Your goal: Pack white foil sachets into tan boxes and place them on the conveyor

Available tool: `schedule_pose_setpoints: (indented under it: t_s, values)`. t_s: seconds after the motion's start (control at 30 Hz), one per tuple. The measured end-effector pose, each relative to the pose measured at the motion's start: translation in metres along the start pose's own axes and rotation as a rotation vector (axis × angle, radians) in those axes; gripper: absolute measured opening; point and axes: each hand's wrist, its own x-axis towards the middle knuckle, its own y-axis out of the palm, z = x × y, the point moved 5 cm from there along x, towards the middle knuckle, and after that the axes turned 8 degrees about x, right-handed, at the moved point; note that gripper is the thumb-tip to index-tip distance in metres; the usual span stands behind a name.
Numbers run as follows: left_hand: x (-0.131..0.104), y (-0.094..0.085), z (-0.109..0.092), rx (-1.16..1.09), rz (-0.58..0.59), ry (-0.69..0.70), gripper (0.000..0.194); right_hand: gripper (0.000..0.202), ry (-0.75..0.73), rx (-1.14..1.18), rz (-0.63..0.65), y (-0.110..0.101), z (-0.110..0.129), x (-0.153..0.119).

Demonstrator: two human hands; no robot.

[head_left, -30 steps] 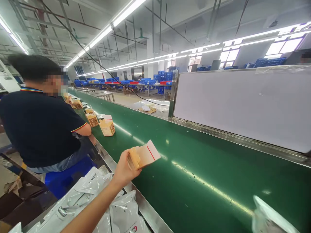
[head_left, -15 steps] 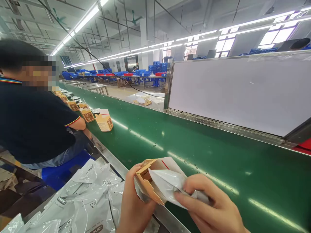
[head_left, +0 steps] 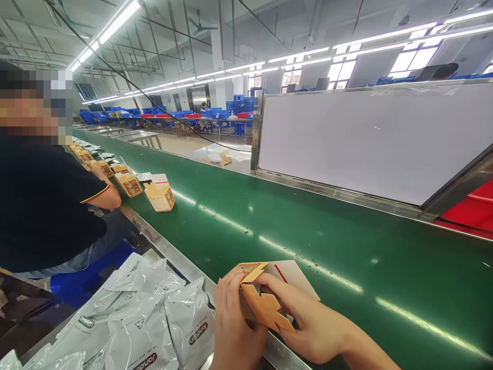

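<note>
The white pouch seen a moment ago has been pushed inside the box (head_left: 265, 298), now gripped by the left hand (head_left: 233, 329) and right hand (head_left: 308, 324), flaps unclosed.

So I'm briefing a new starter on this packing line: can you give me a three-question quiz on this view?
1. True or false: both hands, left and right, hold the carton.
2. What lies in a heap left of the hands? A) white pouches B) blue crates C) red trays
3. What colour is the belt?

Key: 1 true. 2 A, the pouches. 3 green.
</note>
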Motion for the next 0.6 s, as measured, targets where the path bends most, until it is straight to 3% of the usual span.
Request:
schedule_pose_setpoints:
  t_s: [0.07, 0.17, 0.23, 0.33, 0.47, 0.53, 0.6]
  values:
    - [0.002, -0.003, 0.005, -0.023, 0.017, -0.088, 0.064, 0.069, -0.079, -0.176, -0.115, -0.005, 0.003, -0.008]
    - [0.002, -0.004, 0.012, -0.054, 0.028, -0.24, 0.065, 0.055, -0.28, -0.635, -0.342, -0.007, 0.021, -0.021]
    - [-0.001, -0.002, 0.011, -0.103, 0.011, -0.274, 0.065, 0.047, -0.339, -0.809, -0.369, -0.001, 0.03, -0.021]
    - [-0.005, 0.006, 0.001, -0.183, -0.034, -0.208, 0.07, 0.043, -0.176, -0.743, -0.185, 0.008, 0.027, -0.006]
    - [-0.011, 0.017, -0.011, -0.128, -0.049, -0.138, 0.072, 0.01, 0.036, -0.4, 0.044, 0.008, 0.001, -0.002]
    - [-0.014, 0.024, -0.016, -0.086, -0.029, -0.117, 0.072, 0.019, 0.075, -0.383, 0.017, -0.004, -0.022, -0.014]
    - [-0.018, 0.033, -0.02, -0.102, 0.021, -0.106, 0.076, 0.03, 0.158, -0.433, -0.148, -0.023, -0.05, -0.032]
